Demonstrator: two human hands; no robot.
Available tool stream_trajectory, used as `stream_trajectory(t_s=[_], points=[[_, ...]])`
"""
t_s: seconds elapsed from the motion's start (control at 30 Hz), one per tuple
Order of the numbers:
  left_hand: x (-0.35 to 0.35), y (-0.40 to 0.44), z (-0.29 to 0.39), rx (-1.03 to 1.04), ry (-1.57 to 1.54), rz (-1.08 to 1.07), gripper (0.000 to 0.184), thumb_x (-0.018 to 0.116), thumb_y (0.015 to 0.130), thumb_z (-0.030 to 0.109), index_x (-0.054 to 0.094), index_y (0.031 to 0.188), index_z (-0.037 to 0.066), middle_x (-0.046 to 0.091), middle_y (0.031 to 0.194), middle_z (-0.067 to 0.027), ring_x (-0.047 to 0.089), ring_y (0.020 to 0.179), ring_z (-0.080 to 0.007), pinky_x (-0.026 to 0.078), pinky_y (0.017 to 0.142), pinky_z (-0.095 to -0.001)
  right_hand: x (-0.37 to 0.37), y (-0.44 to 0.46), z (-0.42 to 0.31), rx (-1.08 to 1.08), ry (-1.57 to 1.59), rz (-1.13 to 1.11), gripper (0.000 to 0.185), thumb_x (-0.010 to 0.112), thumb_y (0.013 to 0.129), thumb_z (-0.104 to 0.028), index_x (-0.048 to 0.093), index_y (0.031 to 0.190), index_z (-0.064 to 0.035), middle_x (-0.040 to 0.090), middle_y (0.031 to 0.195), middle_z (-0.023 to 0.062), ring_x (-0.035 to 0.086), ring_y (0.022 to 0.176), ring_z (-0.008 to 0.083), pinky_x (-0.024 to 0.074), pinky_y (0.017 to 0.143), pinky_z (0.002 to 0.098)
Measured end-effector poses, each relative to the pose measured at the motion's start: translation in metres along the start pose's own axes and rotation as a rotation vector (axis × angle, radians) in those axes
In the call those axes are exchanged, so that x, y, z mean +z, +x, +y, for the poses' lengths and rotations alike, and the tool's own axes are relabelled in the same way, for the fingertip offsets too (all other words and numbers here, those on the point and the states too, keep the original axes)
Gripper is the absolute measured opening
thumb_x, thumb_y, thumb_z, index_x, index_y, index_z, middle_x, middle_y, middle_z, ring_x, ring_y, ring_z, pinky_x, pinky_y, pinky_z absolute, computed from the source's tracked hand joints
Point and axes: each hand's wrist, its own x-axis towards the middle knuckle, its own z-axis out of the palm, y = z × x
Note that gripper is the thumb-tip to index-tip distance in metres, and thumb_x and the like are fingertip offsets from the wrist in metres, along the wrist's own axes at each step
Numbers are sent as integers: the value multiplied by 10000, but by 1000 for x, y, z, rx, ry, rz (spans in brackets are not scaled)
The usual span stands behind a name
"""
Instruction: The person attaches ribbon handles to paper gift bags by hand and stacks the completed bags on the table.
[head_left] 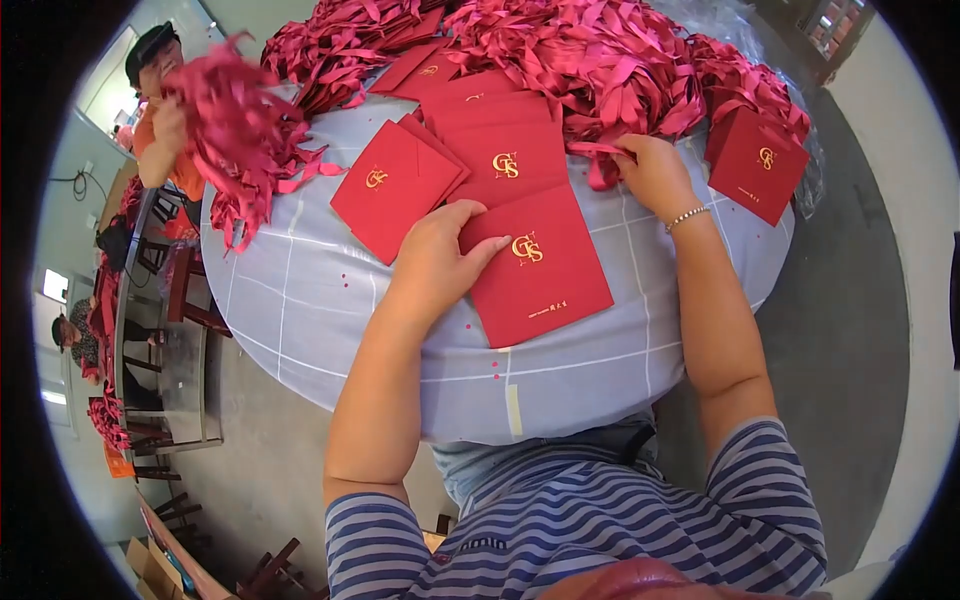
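A flat red paper bag (550,285) with a gold logo lies near the table's front edge. My left hand (440,255) grips its left side, thumb pressed on the face near the logo. Beyond it, more flat red bags (505,130) overlap in a row, and a fanned stack of them (390,185) lies to the left. My right hand (655,175) is closed on a red ribbon (600,152) at the edge of a large ribbon heap (620,60). Its fingertips are partly hidden.
The round table has a grey-blue checked cloth (300,310). Another red bag (760,165) lies at the right by clear plastic. At the left, a co-worker (165,120) holds up a blurred bunch of red ribbons (235,120). Further back, another person (80,335) is beside a long table with stools.
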Motion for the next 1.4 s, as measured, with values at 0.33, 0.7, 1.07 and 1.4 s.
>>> stream_trajectory(t_s=[0.33, 0.7, 1.07, 1.4], points=[[0, -1, 1, -60, -15, -39, 387, 794, 805, 210, 648, 1084, -15, 680, 898, -158, 594, 682, -204, 492, 652, -323, -3, -26, -31, -264, -335, 393, 368, 753, 782, -179, 665, 1119, -60, 632, 1109, 151, 585, 1059, 328, 498, 884, 432], [0, -1, 2, -48, -14, -42, 392, 787, 812, 212, 643, 1098, -12, 681, 911, -150, 587, 693, -193, 487, 651, -313, -2, -12, -12, -228, -113, 9, 201, 594, 860, -217, 712, 855, -54, 688, 887, 176, 659, 838, 372, 516, 749, 486], [0, -1, 1, -69, -5, -76, 413, 756, 819, 286, 655, 1090, -8, 685, 1016, -189, 660, 914, -353, 525, 810, -404, 4, -16, -20, -209, 16, 120, 232, 729, 814, -156, 688, 972, 9, 677, 950, 163, 655, 803, 330, 522, 728, 381], [-1, 0, 3, -63, 0, -64, 423, 758, 815, 290, 655, 1098, -7, 686, 1004, -186, 663, 857, -340, 529, 778, -399, 26, -3, -16, -320, 139, 256, 178, 679, 883, -151, 700, 980, -3, 691, 920, 140, 677, 780, 267, 523, 707, 333]])
